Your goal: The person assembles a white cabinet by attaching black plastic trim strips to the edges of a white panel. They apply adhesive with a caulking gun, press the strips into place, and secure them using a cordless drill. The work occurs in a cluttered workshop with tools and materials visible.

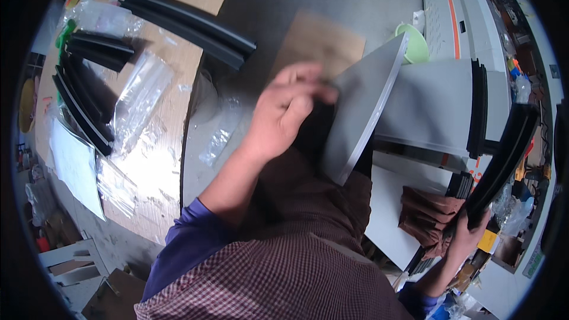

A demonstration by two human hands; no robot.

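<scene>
In the head view, my left hand (281, 109) is raised in front of my body, near the left side of a flat grey panel with a shiny white edge (370, 104). Its fingers are half bent and parted from the thumb, and I see nothing held in them. They are blurred, so I cannot tell if the tips touch the panel. This panel stands tilted between my two hands, above my brown checkered cloth apron (284, 272).

My right hand (472, 231) is low at the right side. Its fingers are closed around the lower end of a long black grooved strip (504, 157), which rises upward and leans to the right. Beside this hand is a crumpled brown cloth (430, 216); I cannot tell if my fingers grip it also.

Behind the tilted panel is a broad pale grey board (424, 106), with short black ribbed strips (478, 109) at its right end. On my left is a light wooden table (145, 216), which carries several dark curved profiles (186, 24), clear plastic bags (141, 95) and a white sheet (77, 169). A pale green bucket (417, 47) is partly hidden behind the panel.
</scene>
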